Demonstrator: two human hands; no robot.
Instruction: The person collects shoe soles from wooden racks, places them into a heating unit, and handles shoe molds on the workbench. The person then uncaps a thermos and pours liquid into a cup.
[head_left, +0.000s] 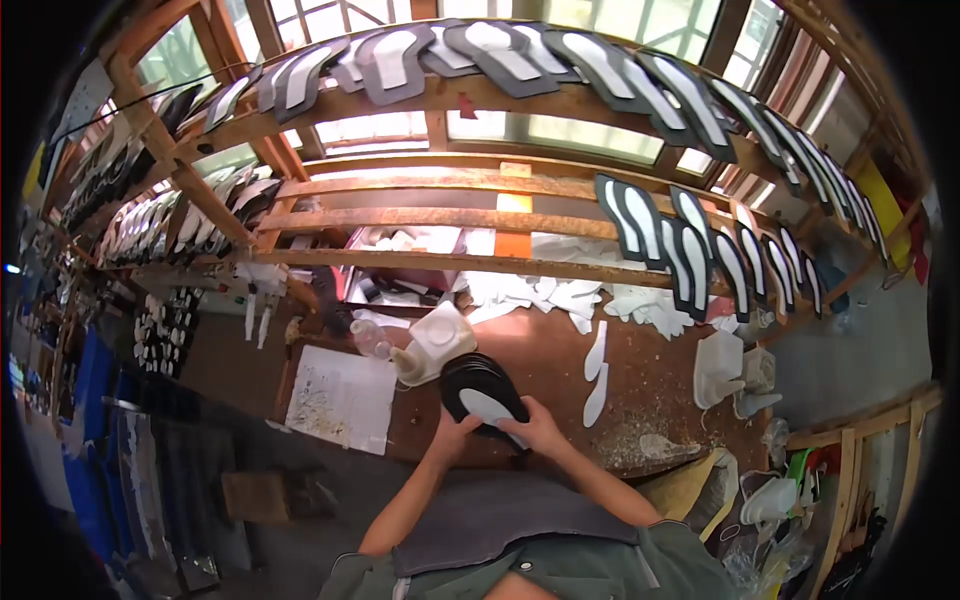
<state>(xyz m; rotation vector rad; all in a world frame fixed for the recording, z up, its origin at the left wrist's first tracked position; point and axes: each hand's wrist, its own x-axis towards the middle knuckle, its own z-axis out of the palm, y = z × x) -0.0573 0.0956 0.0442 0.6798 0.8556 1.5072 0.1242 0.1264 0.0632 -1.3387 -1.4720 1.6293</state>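
Between my two hands is a stack of black insoles, held over the front edge of the bench. A pale insole-shaped piece lies on its top face. My left hand grips the stack's near left side, the thumb on the pale piece. On the near right side, my right hand is closed round the stack, its thumb also on top. The fingers beneath are hidden. Just beyond the stack stands a white plastic container. Two white insole pieces lie on the bench to the right.
Wooden racks cross above the bench, carrying several black-edged insoles. White scraps are heaped at the back. A stained white board lies left, and another white container stands right.
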